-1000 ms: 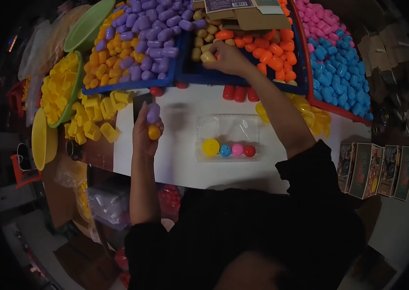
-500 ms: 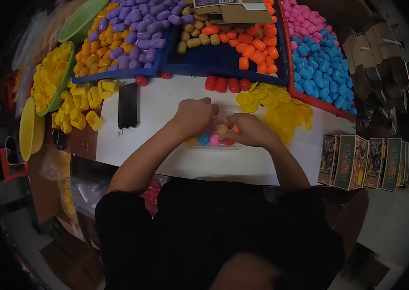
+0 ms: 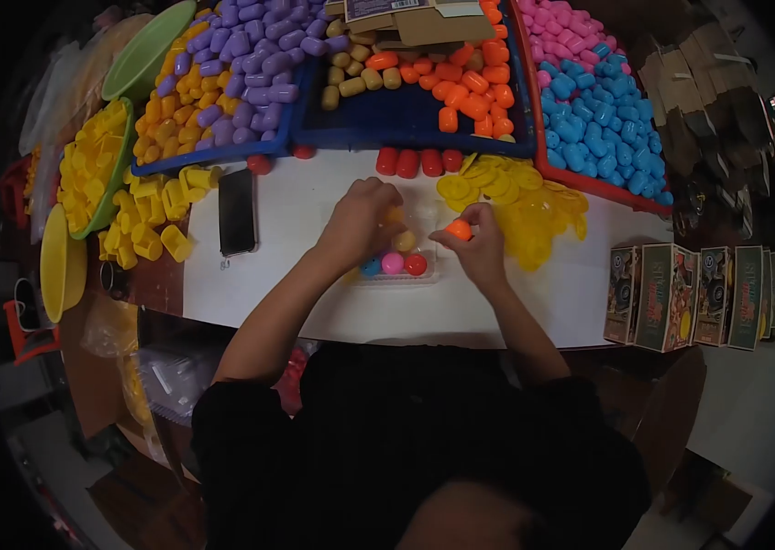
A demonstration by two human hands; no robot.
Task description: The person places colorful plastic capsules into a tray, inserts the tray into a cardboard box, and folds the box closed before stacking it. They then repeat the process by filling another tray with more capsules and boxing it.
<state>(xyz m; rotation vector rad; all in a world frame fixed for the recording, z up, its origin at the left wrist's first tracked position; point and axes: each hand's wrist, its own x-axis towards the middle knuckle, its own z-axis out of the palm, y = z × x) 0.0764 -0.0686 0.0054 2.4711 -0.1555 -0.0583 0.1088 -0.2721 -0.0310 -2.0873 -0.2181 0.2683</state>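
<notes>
A clear plastic tray [image 3: 424, 274] lies on the white table top, with a blue, a pink [image 3: 393, 263] and a red piece [image 3: 416, 265] along its near side. A tan piece [image 3: 404, 241] sits behind them. My left hand [image 3: 362, 220] is over the tray's left part, fingers curled down around a yellowish piece, mostly hidden. Just right of the tray, my right hand [image 3: 479, 246] pinches an orange capsule [image 3: 459, 230] between thumb and fingers. Yellow discs [image 3: 497, 183] are heaped beyond it, and several red capsules [image 3: 419, 163] stand in a row behind the tray.
Blue bins [image 3: 314, 134] of purple, orange and tan capsules and a red bin [image 3: 589, 181] of pink and blue ones line the back. A phone [image 3: 238, 211] and yellow cups [image 3: 146, 240] lie left; printed boxes [image 3: 668, 295] stand right.
My right hand has moved right, away from the tray, and the orange capsule now shows in its fingers. My left hand has shifted slightly left. The whole view has shifted a little.
</notes>
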